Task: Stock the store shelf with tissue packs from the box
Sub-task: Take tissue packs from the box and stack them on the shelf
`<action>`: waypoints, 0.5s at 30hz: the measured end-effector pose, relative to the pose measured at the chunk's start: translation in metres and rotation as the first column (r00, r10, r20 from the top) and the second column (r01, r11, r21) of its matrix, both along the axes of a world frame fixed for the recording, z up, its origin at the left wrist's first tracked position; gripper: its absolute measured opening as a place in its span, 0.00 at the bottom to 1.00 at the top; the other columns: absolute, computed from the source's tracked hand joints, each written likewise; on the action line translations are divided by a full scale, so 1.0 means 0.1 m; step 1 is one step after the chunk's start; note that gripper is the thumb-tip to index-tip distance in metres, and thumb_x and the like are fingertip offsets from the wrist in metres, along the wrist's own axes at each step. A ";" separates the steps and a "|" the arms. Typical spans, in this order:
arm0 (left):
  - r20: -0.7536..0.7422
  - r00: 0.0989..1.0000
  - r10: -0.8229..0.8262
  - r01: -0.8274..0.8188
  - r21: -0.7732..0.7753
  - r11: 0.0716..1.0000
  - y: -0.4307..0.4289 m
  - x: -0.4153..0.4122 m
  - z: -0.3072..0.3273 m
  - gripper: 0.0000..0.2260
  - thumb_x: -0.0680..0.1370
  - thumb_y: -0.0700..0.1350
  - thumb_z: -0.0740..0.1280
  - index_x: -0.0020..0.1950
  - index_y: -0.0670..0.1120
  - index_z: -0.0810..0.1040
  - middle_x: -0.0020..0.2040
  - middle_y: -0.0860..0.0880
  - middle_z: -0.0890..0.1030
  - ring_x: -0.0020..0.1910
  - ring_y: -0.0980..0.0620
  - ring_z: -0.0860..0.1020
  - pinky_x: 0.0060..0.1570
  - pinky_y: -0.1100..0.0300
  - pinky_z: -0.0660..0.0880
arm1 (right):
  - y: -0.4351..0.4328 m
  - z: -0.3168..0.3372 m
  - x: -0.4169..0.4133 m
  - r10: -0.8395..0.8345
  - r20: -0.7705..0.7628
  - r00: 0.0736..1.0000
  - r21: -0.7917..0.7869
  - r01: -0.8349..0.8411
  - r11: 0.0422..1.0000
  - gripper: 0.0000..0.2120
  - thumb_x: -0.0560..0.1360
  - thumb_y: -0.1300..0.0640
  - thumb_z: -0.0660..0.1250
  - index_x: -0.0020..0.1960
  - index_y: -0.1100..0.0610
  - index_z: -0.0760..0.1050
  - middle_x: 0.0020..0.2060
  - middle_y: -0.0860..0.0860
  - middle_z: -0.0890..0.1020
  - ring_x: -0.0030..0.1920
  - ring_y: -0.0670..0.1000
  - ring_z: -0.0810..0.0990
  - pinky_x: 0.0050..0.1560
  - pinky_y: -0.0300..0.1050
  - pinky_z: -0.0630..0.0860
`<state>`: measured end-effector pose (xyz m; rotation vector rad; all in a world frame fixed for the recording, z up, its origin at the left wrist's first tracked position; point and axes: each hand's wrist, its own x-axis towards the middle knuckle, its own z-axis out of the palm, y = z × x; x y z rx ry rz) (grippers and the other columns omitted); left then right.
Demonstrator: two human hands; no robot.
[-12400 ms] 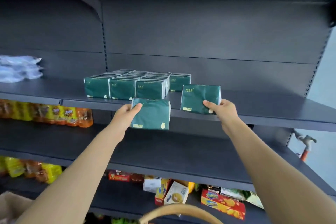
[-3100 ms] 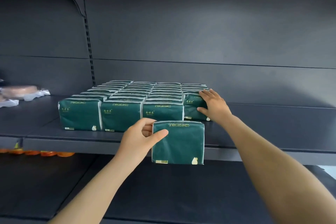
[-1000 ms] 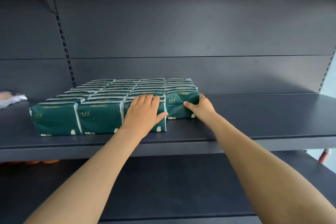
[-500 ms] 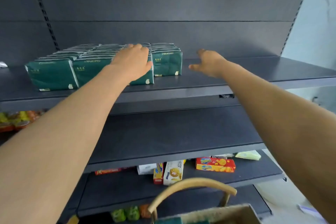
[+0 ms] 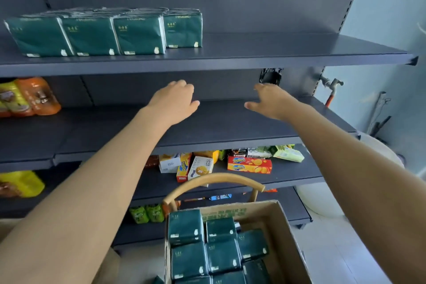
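Several dark green tissue packs (image 5: 108, 34) stand in rows on the left part of the upper grey shelf (image 5: 276, 53). A cardboard box (image 5: 283, 233) at the bottom middle holds several more green tissue packs (image 5: 207, 249). My left hand (image 5: 173, 101) and my right hand (image 5: 269, 101) hang in the air below that shelf, in front of the second shelf. Both hold nothing, with fingers loosely relaxed. They are well above the box.
A curved wooden chair back (image 5: 214, 182) rises behind the box. Orange and yellow snack bags (image 5: 27, 97) sit at the left of the second shelf. Cracker and snack boxes (image 5: 249, 163) lie on a lower shelf. A tap (image 5: 332, 85) sticks out at the right.
Both hands have left the tissue packs on the upper shelf and dropped down in front of the second shelf. The view has tilted down, bringing the box of packs into sight.
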<state>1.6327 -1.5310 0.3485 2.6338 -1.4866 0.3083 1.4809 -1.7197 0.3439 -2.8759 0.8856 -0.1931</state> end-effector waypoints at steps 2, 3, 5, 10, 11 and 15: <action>-0.020 1.000 0.024 -0.024 0.005 1.000 -0.05 -0.21 -0.24 0.18 0.81 0.52 0.57 0.65 0.41 0.70 0.62 0.44 0.72 0.63 0.45 0.69 0.56 0.49 0.71 | -0.08 -0.22 -0.18 0.028 -0.023 0.999 0.028 -0.027 0.999 0.30 0.77 0.44 0.61 0.70 0.63 0.62 0.66 0.60 0.70 0.67 0.60 0.67 0.65 0.54 0.68; -0.036 0.998 0.044 -0.044 0.008 0.999 -0.07 -0.32 -0.36 0.18 0.81 0.52 0.57 0.65 0.42 0.70 0.63 0.44 0.72 0.63 0.45 0.69 0.55 0.49 0.71 | -0.12 -0.33 -0.26 0.042 -0.035 0.998 0.055 -0.040 0.998 0.30 0.77 0.44 0.62 0.71 0.62 0.62 0.67 0.60 0.70 0.68 0.59 0.66 0.65 0.54 0.68; -0.081 0.992 0.097 -0.095 0.030 0.995 -0.11 -0.55 -0.61 0.18 0.81 0.52 0.57 0.66 0.42 0.70 0.63 0.44 0.72 0.63 0.46 0.69 0.54 0.51 0.70 | -0.19 -0.56 -0.40 0.078 -0.066 0.995 0.116 -0.070 0.991 0.30 0.78 0.45 0.61 0.72 0.62 0.61 0.68 0.60 0.69 0.68 0.59 0.66 0.65 0.52 0.68; -0.192 0.957 0.218 -0.191 0.149 0.970 -0.15 -0.94 -1.38 0.18 0.81 0.52 0.57 0.65 0.43 0.70 0.64 0.45 0.72 0.63 0.45 0.71 0.55 0.50 0.72 | -0.33 -1.29 -0.65 0.190 -0.207 0.960 0.205 -0.148 0.968 0.27 0.79 0.46 0.59 0.72 0.60 0.62 0.68 0.59 0.69 0.67 0.59 0.67 0.63 0.52 0.69; -0.219 0.948 0.231 -0.194 0.176 0.965 -0.15 -1.00 -1.55 0.18 0.81 0.53 0.57 0.65 0.43 0.70 0.64 0.45 0.72 0.62 0.46 0.71 0.55 0.50 0.73 | -0.34 -1.46 -0.68 0.207 -0.233 0.950 0.220 -0.156 0.963 0.26 0.79 0.45 0.59 0.71 0.60 0.63 0.66 0.59 0.71 0.65 0.60 0.70 0.59 0.51 0.70; -0.293 0.912 0.288 -0.203 0.287 0.936 -0.10 -1.26 -2.20 0.17 0.81 0.52 0.57 0.64 0.42 0.71 0.61 0.45 0.73 0.61 0.46 0.72 0.56 0.51 0.73 | -0.34 -2.17 -0.78 0.261 -0.361 0.895 0.326 -0.141 0.935 0.25 0.79 0.46 0.58 0.69 0.61 0.63 0.59 0.58 0.75 0.60 0.59 0.74 0.50 0.50 0.73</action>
